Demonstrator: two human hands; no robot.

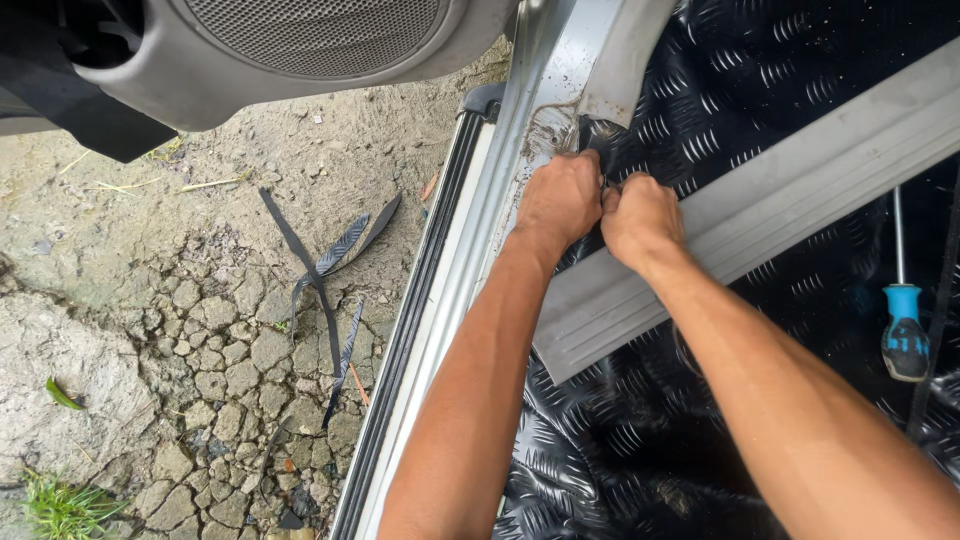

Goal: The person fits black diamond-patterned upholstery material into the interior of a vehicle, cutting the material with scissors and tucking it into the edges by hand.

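Fingers: we curl both hands, left hand point(560, 200) and right hand point(640, 215), tight on the black tread-pattern mat point(640, 440) edge.
Progress: mat covers the floor; corner by the grey sill point(480, 230) remains untucked.
Leftover: cut strips point(330, 290) on the ground, grey trim point(760, 210) loose.

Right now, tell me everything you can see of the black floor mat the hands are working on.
The mat is glossy black sheeting embossed with a raised tread pattern, like vinyl. It covers the vehicle floor beside the sill, wrinkled near the bottom. A grey trim strip lies diagonally across it, and a blue-handled screwdriver rests on it at right. The left hand and right hand pinch its edge at the top corner by the sill.
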